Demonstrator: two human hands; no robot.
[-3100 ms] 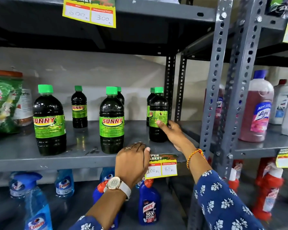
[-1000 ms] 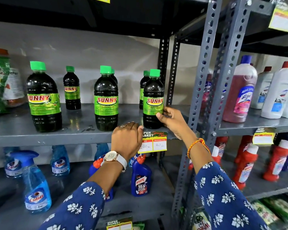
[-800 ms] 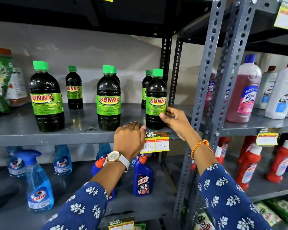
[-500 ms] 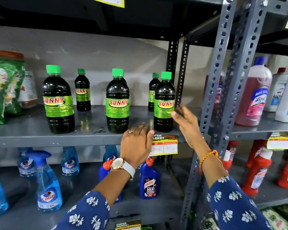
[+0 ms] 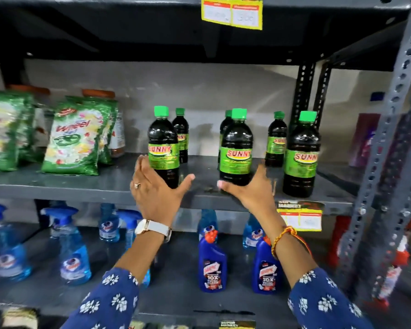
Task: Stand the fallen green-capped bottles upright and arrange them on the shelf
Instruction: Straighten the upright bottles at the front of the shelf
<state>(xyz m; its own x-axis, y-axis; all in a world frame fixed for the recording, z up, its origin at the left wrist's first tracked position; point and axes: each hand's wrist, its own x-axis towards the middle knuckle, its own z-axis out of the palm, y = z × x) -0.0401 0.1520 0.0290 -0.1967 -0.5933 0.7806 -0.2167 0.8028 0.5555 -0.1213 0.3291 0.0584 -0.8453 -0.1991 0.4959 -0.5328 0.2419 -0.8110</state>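
Several dark bottles with green caps and green "SUNNY" labels stand upright on the grey metal shelf [image 5: 100, 186]. Three are in front: the left bottle [image 5: 163, 148], the middle bottle [image 5: 237, 148] and the right bottle [image 5: 300, 157]. Smaller ones stand behind them, such as the back bottle [image 5: 277, 141]. My left hand [image 5: 157, 188] is open, with its fingers left and its thumb right of the left bottle's base. My right hand [image 5: 249, 188] is open, spread around the middle bottle's base. I see no bottle lying down.
Green detergent packs [image 5: 74, 138] stand on the same shelf to the left. A perforated steel upright [image 5: 389, 143] bounds the shelf on the right. Below are blue spray bottles [image 5: 74, 257] and blue toilet-cleaner bottles [image 5: 211, 269]. A yellow price tag [image 5: 299, 216] hangs on the shelf edge.
My right hand left the right front bottle and moved left to the middle one. My left hand rose from the shelf edge to the left front bottle. The view swung left.
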